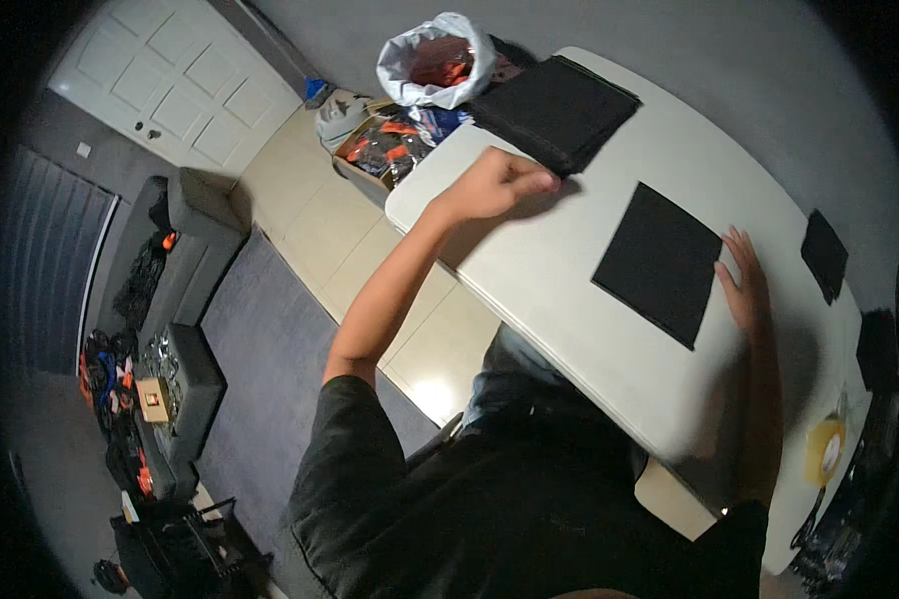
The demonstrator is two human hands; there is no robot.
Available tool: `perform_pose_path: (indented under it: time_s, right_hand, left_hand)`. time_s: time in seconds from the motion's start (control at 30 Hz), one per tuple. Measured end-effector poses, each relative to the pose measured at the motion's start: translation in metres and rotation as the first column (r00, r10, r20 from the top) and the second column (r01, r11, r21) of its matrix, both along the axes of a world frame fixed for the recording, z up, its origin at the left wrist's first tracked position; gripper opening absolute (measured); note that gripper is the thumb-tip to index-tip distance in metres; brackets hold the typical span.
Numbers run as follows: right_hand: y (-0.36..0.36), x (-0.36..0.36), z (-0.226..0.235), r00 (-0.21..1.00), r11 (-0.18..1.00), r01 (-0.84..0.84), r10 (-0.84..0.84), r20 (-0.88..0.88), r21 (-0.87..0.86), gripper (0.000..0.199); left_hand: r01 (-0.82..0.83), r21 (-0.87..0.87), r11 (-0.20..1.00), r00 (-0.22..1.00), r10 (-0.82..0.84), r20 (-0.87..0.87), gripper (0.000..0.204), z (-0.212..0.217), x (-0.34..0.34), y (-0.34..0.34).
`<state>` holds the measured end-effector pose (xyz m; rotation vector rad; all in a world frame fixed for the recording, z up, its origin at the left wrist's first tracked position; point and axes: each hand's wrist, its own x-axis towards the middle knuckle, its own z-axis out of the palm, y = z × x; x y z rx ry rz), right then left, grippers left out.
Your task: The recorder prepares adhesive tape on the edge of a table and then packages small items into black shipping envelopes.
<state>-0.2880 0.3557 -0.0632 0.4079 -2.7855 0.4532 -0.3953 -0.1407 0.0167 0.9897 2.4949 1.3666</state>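
A stack of black, flat, fabric-like pieces (559, 110) lies at the far left end of the white table. My left hand (504, 184) is at its near corner, with fingers curled and pressed together. Whether a piece is pinched in them does not show clearly. A single black rectangular piece (659, 262) lies flat in the middle of the tabletop. Along its right edge rests my right hand (747, 275), fingers stretched out and apart, the thumb touching the edge.
The white table (759, 180) stands against a grey wall. Another dark piece (825, 256) and a roll of yellowish tape (825, 451) are toward its right end. Beyond the left end are a white bag (402, 75) and a cardboard box (365, 175) of packets.
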Motion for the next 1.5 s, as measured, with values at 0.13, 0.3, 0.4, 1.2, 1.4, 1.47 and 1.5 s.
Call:
perform_pose_path:
  time_s: [0.13, 0.3, 0.4, 1.2, 1.4, 1.47, 1.5]
  right_hand:
    - [0.022, -0.007, -0.027, 0.998, 0.998, -0.047, 0.049, -0.046, 0.052, 0.057]
    - [-0.042, 0.013, 0.033, 0.973, 0.978, 0.200, -0.205, 0.105, 0.050, 0.053]
    - [-0.038, 0.000, 0.034, 0.945, 0.961, 0.261, -0.274, 0.177, 0.095, 0.051]
    - [-0.009, 0.008, 0.019, 0.989, 0.991, 0.123, -0.127, 0.079, 0.049, 0.054]
    - [-0.021, 0.014, 0.020, 0.994, 0.994, 0.103, -0.101, 0.046, -0.042, 0.053]
    - [-0.026, 0.017, 0.024, 0.990, 0.989, 0.135, -0.132, 0.056, -0.065, 0.050]
    - [-0.025, 0.017, 0.022, 0.988, 0.987, 0.147, -0.143, 0.049, -0.072, 0.050]
  left_hand:
    - [-0.143, 0.364, 0.921, 0.990, 0.135, 0.047, 0.046, 0.021, -0.013, -0.087]
    - [-0.609, 0.730, 0.310, 0.731, 0.577, 0.364, 0.030, -0.079, -0.077, -0.228]
    - [-0.850, 0.435, 0.297, 0.514, 0.645, 0.565, 0.022, -0.201, -0.124, -0.324]
    - [-0.848, 0.518, 0.112, 0.401, 0.773, 0.491, 0.017, -0.256, -0.096, -0.288]
    - [-0.528, 0.833, 0.165, 0.776, 0.492, 0.394, 0.056, -0.070, 0.012, -0.252]
    - [-0.454, 0.849, 0.269, 0.833, 0.467, 0.297, 0.052, -0.011, 0.031, -0.203]
    - [-0.387, 0.849, 0.359, 0.876, 0.432, 0.217, 0.048, 0.013, 0.039, -0.175]
